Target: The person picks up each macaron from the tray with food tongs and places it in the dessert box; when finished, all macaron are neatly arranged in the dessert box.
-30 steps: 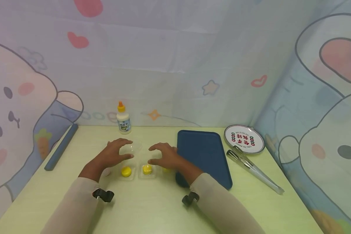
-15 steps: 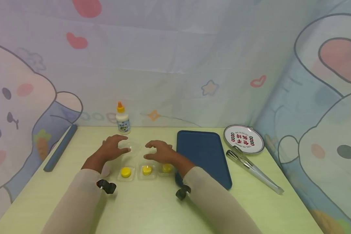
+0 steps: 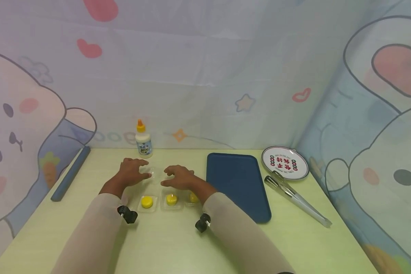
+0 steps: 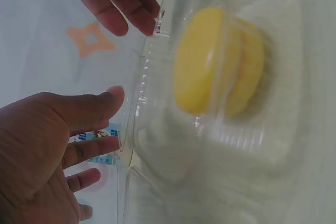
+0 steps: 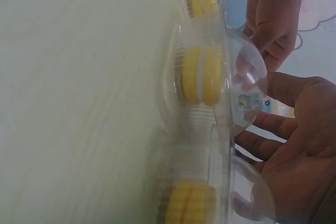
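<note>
Yellow macarons (image 3: 171, 199) sit in clear plastic boxes (image 3: 147, 209) side by side on the table, three in all. My left hand (image 3: 130, 173) reaches over the back of the boxes, fingers apart and loosely bent. Facing it from the right is my right hand (image 3: 181, 178), also with parted fingers and holding nothing. Between them stands clear, rounded plastic (image 5: 249, 61), rising behind the boxes in the right wrist view. In the left wrist view, left fingertips lie right at the clear edge beside a macaron (image 4: 199, 61).
A glue bottle (image 3: 144, 142) stands behind the left hand. To the right are a dark blue tray (image 3: 238, 182), a printed plate (image 3: 285, 173) and metal tongs (image 3: 299, 199). A blue-grey bar (image 3: 70, 175) lies along the left edge. A pale pink item (image 3: 124, 199) is partly hidden by my left wrist.
My right hand has moved left, closer to the left hand, uncovering then partly covering the rightmost macaron. The left hand has shifted slightly back. The boxes stay in place.
</note>
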`<state>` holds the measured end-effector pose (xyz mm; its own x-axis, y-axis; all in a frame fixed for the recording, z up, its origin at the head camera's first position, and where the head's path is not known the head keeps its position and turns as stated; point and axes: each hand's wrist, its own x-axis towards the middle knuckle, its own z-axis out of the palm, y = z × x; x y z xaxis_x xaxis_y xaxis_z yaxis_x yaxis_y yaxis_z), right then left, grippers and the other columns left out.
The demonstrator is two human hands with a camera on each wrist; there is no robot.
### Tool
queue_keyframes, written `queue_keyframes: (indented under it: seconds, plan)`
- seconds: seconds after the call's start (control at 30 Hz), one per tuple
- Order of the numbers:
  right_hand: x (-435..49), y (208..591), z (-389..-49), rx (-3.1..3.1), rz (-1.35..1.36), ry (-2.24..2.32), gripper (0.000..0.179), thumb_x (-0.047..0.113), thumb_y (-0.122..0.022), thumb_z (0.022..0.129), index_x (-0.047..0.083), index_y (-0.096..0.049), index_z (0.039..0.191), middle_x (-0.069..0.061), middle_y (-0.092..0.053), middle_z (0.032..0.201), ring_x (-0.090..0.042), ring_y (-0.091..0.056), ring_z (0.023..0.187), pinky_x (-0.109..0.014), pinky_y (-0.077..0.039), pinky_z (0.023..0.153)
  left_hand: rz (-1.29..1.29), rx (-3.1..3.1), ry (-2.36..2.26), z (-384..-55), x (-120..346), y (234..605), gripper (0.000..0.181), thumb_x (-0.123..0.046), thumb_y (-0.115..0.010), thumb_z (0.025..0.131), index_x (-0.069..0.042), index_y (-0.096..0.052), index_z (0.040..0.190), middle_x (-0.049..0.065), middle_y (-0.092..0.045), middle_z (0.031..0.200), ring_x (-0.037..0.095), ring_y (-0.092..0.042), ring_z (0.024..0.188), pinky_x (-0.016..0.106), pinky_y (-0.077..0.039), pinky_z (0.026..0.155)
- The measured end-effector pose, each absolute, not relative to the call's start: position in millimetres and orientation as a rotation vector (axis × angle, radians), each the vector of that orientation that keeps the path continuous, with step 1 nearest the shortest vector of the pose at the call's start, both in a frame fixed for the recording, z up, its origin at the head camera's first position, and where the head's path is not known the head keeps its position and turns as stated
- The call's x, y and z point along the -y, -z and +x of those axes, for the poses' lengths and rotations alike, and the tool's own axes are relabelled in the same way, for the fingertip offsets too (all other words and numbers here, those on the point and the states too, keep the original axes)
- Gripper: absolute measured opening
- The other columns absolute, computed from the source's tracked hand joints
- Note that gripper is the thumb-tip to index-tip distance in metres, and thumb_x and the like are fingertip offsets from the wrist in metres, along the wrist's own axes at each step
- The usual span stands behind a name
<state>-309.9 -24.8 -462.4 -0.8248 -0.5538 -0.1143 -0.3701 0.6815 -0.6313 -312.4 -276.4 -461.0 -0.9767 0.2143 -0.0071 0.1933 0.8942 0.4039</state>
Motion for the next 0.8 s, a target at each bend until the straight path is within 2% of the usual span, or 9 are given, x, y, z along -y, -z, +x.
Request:
queue_keyframes:
  seconds: [0.13,0.43,0.57,0.67,0.8]
  plan:
    - [28.4,464.4,-311.2,-2.594,-0.73,0.873,0.061,0.043,-0.07,0.106,0.014,-0.057,0.158,-0.01,-0.067,0.153,-0.033,-0.057,0.15,-0.085,-0.021,0.125,0.357,-3.033,-0.599,-311.6,273.3,461.8,0.062,-0.03,-0.076,0.102,0.003,-0.059,0.151,0.031,-0.065,0.147,0.061,-0.041,0.145,0.076,-0.031,0.122]
    - [32.3,462.3,-309.7,-2.567,-0.724,0.846,0.065,0.047,-0.069,0.106,0.018,-0.054,0.162,-0.008,-0.064,0.158,-0.031,-0.054,0.154,-0.084,-0.021,0.126,0.4,-3.057,-0.572,-307.8,270.2,462.6,0.057,-0.028,-0.075,0.103,0.003,-0.06,0.149,0.03,-0.073,0.133,0.062,-0.043,0.143,0.079,-0.028,0.122]
    - [30.8,462.7,-311.5,-2.536,-0.744,0.876,0.066,0.046,-0.068,0.107,0.014,-0.053,0.162,-0.011,-0.061,0.161,-0.031,-0.056,0.152,-0.067,-0.034,0.13,0.381,-3.052,-0.607,-306.4,268.4,462.6,0.056,-0.026,-0.074,0.104,0.001,-0.058,0.151,0.028,-0.072,0.136,0.059,-0.039,0.146,0.079,-0.029,0.119]
    - [28.3,464.5,-314.2,-2.507,-0.761,0.935,0.066,0.042,-0.067,0.108,0.008,-0.052,0.162,-0.014,-0.057,0.164,-0.033,-0.057,0.151,-0.052,-0.046,0.126,0.367,-3.055,-0.614,-305.7,266.9,461.2,0.056,-0.025,-0.074,0.104,-0.001,-0.057,0.152,0.026,-0.071,0.136,0.057,-0.037,0.147,0.079,-0.028,0.118]
    - [24.2,466.9,-317.3,-2.481,-0.766,1.057,0.065,0.036,-0.069,0.108,0.004,-0.052,0.161,-0.017,-0.055,0.166,-0.036,-0.059,0.149,-0.048,-0.05,0.123,0.372,-3.061,-0.647,-306.1,265.7,459.0,0.054,-0.022,-0.073,0.105,-0.003,-0.057,0.153,0.024,-0.072,0.136,0.055,-0.04,0.146,0.076,-0.029,0.115]
